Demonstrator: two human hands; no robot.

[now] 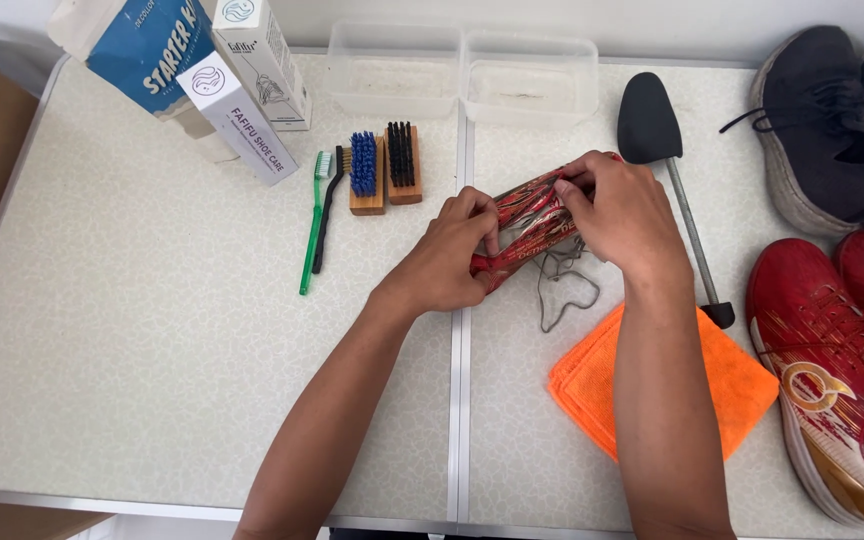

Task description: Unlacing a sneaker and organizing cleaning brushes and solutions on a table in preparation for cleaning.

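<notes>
Left hand (pixel 447 258) and right hand (pixel 617 210) both grip a red patterned insole (pixel 527 225), fingers closed on it, the left pinching its lower end and the right wrapped over its upper end; the insole is held just above the seam (pixel 462 400) between the two panels of the pale speckled worktop (pixel 152 350). Thin grey laces (pixel 562 285) lie on the worktop under the hands, just beside an orange cloth (pixel 732 385). Behind the right hand lies a black shoe tree (pixel 652 130); red shoes (pixel 837 370) and dark shoes (pixel 837 120) line the right edge. Left of the hands lie two wooden brushes (pixel 384 168), a green toothbrush (pixel 312 225) and a black brush (pixel 330 210), with boxes (pixel 212 80) and two clear tubs (pixel 462 75) along the far edge. Open worktop extends toward the near left edge.
</notes>
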